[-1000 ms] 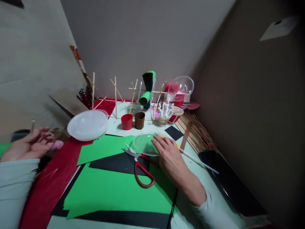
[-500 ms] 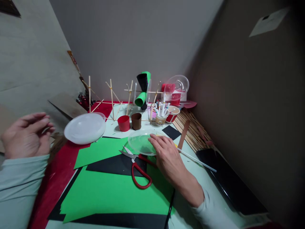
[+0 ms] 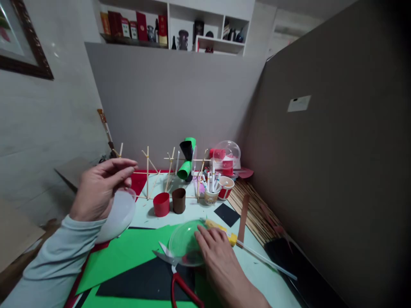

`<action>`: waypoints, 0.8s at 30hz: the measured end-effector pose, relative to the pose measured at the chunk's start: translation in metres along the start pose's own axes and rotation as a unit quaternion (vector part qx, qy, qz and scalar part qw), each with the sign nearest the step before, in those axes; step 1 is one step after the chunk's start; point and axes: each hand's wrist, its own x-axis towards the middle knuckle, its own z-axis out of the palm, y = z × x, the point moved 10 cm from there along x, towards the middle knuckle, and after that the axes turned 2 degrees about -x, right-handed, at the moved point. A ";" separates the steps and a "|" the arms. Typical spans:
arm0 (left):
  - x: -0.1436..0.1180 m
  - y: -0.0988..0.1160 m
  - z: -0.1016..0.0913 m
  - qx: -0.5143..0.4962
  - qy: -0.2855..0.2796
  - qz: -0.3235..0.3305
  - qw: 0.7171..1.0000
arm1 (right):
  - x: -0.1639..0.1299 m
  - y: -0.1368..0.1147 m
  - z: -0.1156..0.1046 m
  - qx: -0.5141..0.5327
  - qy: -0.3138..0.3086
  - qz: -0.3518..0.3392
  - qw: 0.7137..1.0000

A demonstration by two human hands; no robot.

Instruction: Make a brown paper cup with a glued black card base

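My left hand (image 3: 102,186) hovers at the left with fingertips pinched together; whatever may be between them is too small to see. Behind and below it, partly covered, lies a white translucent plastic lid (image 3: 120,214). My right hand (image 3: 216,250) has its fingers at the right rim of a clear plastic lid (image 3: 183,241), its thumb hidden. Scissors (image 3: 175,270) with red handles lie open just under that lid. Beyond the right hand rests a yellow glue gun (image 3: 231,238) with a long clear glue stick (image 3: 266,259). Green paper (image 3: 128,252) and black paper (image 3: 144,280) spread beneath.
A red paper cup (image 3: 161,204) and a brown one (image 3: 179,201) stand mid-table. Behind them a wooden stick frame (image 3: 147,175) carries green and black paper cones (image 3: 185,170). Rolled paper tubes fill a cup (image 3: 211,197). Wooden sticks (image 3: 253,205) lie along the right.
The view has tilted upward, showing shelves above the partition. My left hand has moved right, in front of the white lid. My right hand stays at the clear lid.
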 end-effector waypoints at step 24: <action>0.107 -0.092 0.011 0.277 -0.167 -0.113 0.939 | 0.047 0.033 -0.054 0.009 -0.032 -0.116 0.993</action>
